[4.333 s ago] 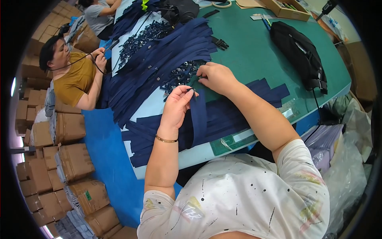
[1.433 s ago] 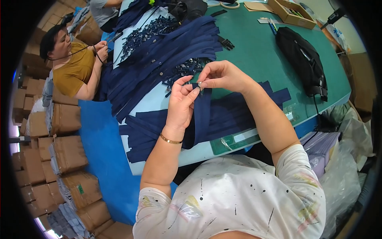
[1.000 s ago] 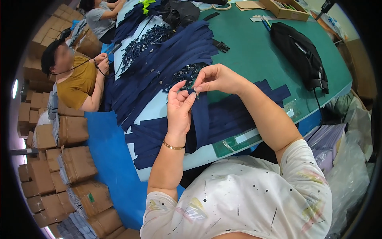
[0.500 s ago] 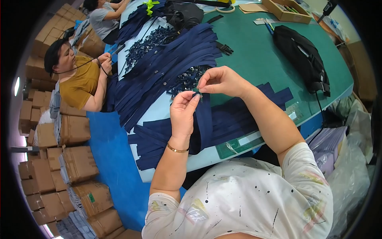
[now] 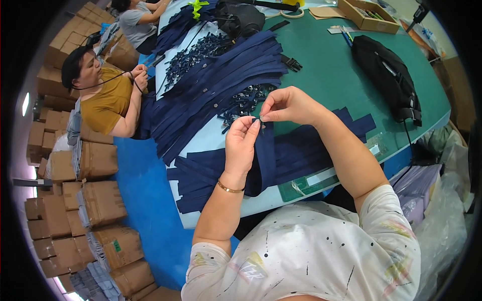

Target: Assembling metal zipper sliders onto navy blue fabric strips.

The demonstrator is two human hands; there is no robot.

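Observation:
My left hand (image 5: 240, 143) is closed in a pinch at the upper end of a navy zipper tape (image 5: 266, 158), which hangs down in a loop onto the table. Its tip is mostly hidden by my fingers. My right hand (image 5: 288, 106) is pinched too, its fingertips meeting the left ones. Whatever small piece sits between them is too tiny to name. Just beyond the fingers lies a heap of small dark zipper sliders (image 5: 246, 103). More navy tapes (image 5: 301, 155) are laid flat beneath my hands, and a broad bundle of long ones (image 5: 211, 90) spreads over the table behind.
A second heap of dark sliders (image 5: 193, 60) lies farther back. On the green table (image 5: 321, 70) are a black bag (image 5: 386, 75), a black buckle (image 5: 291, 62) and a cardboard tray (image 5: 369, 17). A co-worker in a mustard top (image 5: 105, 100) sits at left, before stacked cartons (image 5: 103, 200).
The whole view has shifted slightly, so things appear a little farther right. My hands stay pinched together at the tape's end. The co-worker's hands remain raised in front of them.

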